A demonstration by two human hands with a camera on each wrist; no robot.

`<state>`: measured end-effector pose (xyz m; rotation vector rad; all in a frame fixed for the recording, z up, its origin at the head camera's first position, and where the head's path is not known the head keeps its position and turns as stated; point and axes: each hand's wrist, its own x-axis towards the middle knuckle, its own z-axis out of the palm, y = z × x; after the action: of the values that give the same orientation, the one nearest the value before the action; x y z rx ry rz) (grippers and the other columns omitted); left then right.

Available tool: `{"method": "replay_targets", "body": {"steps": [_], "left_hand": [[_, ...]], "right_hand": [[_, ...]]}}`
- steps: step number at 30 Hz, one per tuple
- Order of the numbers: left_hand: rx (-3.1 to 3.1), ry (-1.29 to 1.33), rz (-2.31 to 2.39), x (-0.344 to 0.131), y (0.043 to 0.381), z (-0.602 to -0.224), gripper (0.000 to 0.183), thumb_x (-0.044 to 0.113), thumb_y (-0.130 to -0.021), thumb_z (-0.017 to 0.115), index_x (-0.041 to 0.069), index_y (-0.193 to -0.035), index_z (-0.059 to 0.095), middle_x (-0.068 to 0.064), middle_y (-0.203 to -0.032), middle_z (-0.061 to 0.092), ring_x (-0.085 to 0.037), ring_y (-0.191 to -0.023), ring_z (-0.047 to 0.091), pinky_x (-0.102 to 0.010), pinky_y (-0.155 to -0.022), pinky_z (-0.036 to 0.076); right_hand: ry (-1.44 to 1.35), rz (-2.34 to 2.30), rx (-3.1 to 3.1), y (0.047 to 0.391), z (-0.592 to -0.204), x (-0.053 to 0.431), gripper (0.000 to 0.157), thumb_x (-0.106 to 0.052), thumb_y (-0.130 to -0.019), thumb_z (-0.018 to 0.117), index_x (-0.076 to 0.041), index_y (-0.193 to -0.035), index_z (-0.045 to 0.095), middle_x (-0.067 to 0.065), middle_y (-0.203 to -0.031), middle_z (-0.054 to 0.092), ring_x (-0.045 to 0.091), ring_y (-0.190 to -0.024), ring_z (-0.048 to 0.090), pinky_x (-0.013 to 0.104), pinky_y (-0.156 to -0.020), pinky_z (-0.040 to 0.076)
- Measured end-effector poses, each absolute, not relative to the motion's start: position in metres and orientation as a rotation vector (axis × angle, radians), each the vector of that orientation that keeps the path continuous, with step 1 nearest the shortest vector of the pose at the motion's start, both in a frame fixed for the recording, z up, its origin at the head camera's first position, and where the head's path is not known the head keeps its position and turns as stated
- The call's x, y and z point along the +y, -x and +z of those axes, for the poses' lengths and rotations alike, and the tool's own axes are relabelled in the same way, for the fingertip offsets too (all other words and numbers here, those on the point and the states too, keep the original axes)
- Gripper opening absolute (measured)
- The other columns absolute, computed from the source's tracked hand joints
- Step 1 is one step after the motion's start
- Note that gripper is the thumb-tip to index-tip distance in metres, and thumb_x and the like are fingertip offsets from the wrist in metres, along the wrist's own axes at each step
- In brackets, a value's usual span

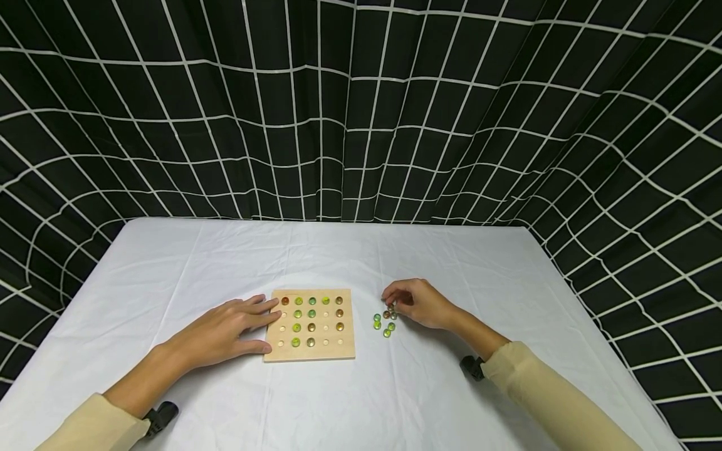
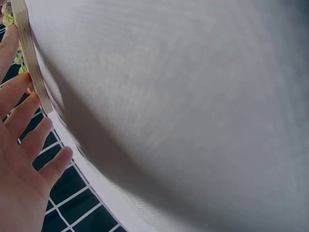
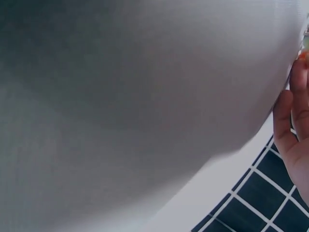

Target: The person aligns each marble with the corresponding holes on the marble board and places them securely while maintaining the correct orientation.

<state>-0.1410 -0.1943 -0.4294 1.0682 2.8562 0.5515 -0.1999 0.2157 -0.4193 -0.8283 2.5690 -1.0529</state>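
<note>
A light wooden board [image 1: 346, 344] with a grid of small round hollows lies flat on the table. Glass marbles in red-brown, yellow-green, green and brown fill its top row and parts of the rows below; other hollows are bare. My left hand [image 1: 231, 329] rests at the board's left edge, fingers spread, fingertips on its surface and thumb by the near corner. My right hand [image 1: 423, 305] is over a loose group of marbles [image 1: 377, 325] right of the board, fingers bent downward, thumb and forefinger apart around a few of them. An orange marble [image 3: 303, 55] shows at its fingertips in the right wrist view.
A white cloth [image 1: 271, 250] with soft creases covers the table. Black curtains with a white grid [image 1: 338, 125] stand behind it and along both sides. Black bands with small devices [image 1: 162, 418] are on both wrists.
</note>
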Motion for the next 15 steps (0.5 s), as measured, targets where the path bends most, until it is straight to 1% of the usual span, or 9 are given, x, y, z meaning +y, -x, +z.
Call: {"method": "replay_targets", "body": {"steps": [5, 12, 15], "left_hand": [[2.854, -1.063, 0.547, -0.194, 0.141, -0.429, 0.066, 0.057, -0.091, 0.064, 0.013, -0.140, 0.060, -0.006, -0.150, 0.049, -0.035, -0.139, 0.043, -0.057, -0.106, 0.039], [2.854, -1.062, 0.555, -0.195, 0.140, -0.429, 0.065, 0.057, -0.091, 0.064, 0.013, -0.139, 0.060, -0.005, -0.149, 0.049, -0.035, -0.139, 0.043, -0.057, -0.106, 0.039], [2.851, -1.067, 0.557, -0.195, 0.140, -0.429, 0.066, 0.057, -0.091, 0.063, 0.013, -0.140, 0.060, -0.005, -0.150, 0.049, -0.035, -0.139, 0.042, -0.057, -0.107, 0.038]], "right_hand": [[0.839, -1.064, 2.616, 0.201, -0.417, 0.212, 0.024, 0.010, -0.087, 0.066, -0.003, -0.106, 0.071, 0.003, -0.092, 0.072, 0.014, -0.081, 0.061, 0.027, -0.071, 0.052], [0.892, -1.211, 2.613, 0.201, -0.404, 0.200, 0.019, 0.005, -0.090, 0.068, 0.002, -0.109, 0.070, 0.009, -0.096, 0.073, 0.018, -0.089, 0.067, 0.036, -0.077, 0.054], [0.912, -1.266, 2.587, 0.199, -0.400, 0.192, 0.019, 0.005, -0.090, 0.068, 0.003, -0.109, 0.069, 0.009, -0.096, 0.073, 0.020, -0.089, 0.068, 0.038, -0.078, 0.054]]}}
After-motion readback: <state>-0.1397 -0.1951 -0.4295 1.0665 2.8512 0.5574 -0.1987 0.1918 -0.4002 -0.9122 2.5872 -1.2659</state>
